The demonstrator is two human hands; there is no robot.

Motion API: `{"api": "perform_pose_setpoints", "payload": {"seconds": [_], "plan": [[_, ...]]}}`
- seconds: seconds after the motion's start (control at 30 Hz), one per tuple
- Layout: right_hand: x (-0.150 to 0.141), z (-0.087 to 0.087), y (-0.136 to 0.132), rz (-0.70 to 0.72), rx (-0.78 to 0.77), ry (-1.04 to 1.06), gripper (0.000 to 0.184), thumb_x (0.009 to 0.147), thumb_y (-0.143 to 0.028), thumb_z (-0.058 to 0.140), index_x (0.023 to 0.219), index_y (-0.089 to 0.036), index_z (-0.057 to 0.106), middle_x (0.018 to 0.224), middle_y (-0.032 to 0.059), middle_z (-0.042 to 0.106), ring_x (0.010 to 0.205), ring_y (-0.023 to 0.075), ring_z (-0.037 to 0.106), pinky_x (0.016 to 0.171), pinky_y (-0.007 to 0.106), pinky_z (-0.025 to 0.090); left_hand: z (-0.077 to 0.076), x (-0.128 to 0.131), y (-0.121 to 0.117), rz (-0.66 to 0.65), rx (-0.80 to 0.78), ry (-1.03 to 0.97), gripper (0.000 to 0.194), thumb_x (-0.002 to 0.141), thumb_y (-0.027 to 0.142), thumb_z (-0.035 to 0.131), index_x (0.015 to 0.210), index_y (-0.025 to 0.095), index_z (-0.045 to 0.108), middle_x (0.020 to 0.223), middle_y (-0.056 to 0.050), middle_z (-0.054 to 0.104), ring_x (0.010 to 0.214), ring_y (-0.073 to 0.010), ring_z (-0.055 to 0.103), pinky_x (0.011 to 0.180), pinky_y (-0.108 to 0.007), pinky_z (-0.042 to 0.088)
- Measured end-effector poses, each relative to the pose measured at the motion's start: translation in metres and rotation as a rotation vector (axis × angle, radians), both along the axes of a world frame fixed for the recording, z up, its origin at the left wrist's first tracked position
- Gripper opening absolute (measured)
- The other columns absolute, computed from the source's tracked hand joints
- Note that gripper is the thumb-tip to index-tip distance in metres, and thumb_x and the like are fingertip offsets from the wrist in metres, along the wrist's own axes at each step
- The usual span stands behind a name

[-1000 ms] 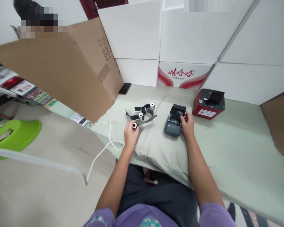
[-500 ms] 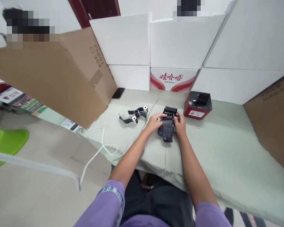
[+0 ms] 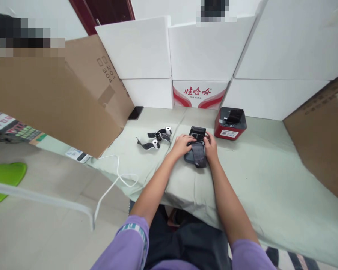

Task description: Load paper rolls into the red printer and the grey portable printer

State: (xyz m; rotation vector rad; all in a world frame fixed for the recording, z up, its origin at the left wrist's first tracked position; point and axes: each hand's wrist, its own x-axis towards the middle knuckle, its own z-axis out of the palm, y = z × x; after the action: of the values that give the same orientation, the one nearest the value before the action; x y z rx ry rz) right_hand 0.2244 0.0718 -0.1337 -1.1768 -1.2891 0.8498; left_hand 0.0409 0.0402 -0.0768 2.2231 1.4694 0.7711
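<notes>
On the table a small dark portable printer (image 3: 188, 157) stands with its lid (image 3: 197, 131) raised. A roll of black-backed paper is at its opening, and the roll's dark loose strip (image 3: 199, 156) hangs down over the printer's front. My left hand (image 3: 182, 145) is closed at the printer's left, its fingertips on the roll, which they mostly hide. Along the printer's right side, my right hand (image 3: 211, 147) grips the body and lid edge. Left of my hands lie several small paper rolls (image 3: 158, 136) with dark curling strips.
A red and black box-shaped device (image 3: 230, 123) stands right of the printer. White boxes (image 3: 201, 52) line the back; brown cardboard (image 3: 81, 93) rises at left and another brown box (image 3: 323, 135) at right. A phone (image 3: 136, 113) and a white cable (image 3: 118, 172) lie on the left side.
My left hand has carried a paper roll from the group at left over to the open printer, its strip now draped down the front. My right hand stays on the printer. The view shifted slightly.
</notes>
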Motion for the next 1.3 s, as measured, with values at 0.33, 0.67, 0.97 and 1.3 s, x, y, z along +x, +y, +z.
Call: {"api": "perform_pose_setpoints", "payload": {"seconds": [0.33, 0.67, 0.97, 1.3], "plan": [[0.002, 0.007, -0.002, 0.077, -0.043, 0.119, 0.05, 0.084, -0.058, 0.058, 0.121, -0.024, 0.064, 0.118, 0.0087, 0.07, 0.11, 0.0271, 0.066, 0.092, 0.042, 0.055, -0.007, -0.01, -0.035, 0.04, 0.054, -0.119, 0.033, 0.091, 0.016, 0.055, 0.105, 0.032, 0.081, 0.14, -0.001, 0.064, 0.132, -0.0281, 0.046, 0.115, -0.052, 0.033], [0.003, 0.012, -0.009, 0.207, 0.008, 0.073, 0.026, 0.075, -0.042, 0.07, 0.092, -0.022, 0.068, 0.097, 0.0062, 0.074, 0.096, 0.0244, 0.068, 0.093, 0.042, 0.052, -0.036, -0.014, -0.065, 0.15, 0.266, -0.348, 0.019, 0.087, 0.019, 0.06, 0.1, 0.021, 0.074, 0.137, -0.01, 0.062, 0.125, -0.0252, 0.056, 0.114, -0.045, 0.041], [0.011, 0.011, -0.006, 0.323, -0.062, 0.092, 0.044, 0.067, -0.035, 0.072, 0.109, -0.025, 0.065, 0.107, 0.0074, 0.076, 0.108, 0.0275, 0.068, 0.102, 0.048, 0.049, -0.038, -0.011, -0.054, -0.002, 0.132, -0.294, 0.041, 0.1, 0.029, 0.049, 0.139, 0.025, 0.062, 0.156, -0.009, 0.052, 0.144, -0.025, 0.049, 0.123, -0.047, 0.035], [0.014, 0.015, -0.011, 0.387, -0.083, 0.073, 0.048, 0.066, -0.034, 0.071, 0.114, -0.026, 0.065, 0.117, 0.0075, 0.075, 0.116, 0.0289, 0.066, 0.109, 0.052, 0.046, -0.043, -0.01, -0.047, 0.022, 0.13, -0.389, 0.037, 0.101, 0.027, 0.049, 0.132, 0.023, 0.068, 0.152, -0.011, 0.056, 0.141, -0.0223, 0.052, 0.122, -0.044, 0.039]]}}
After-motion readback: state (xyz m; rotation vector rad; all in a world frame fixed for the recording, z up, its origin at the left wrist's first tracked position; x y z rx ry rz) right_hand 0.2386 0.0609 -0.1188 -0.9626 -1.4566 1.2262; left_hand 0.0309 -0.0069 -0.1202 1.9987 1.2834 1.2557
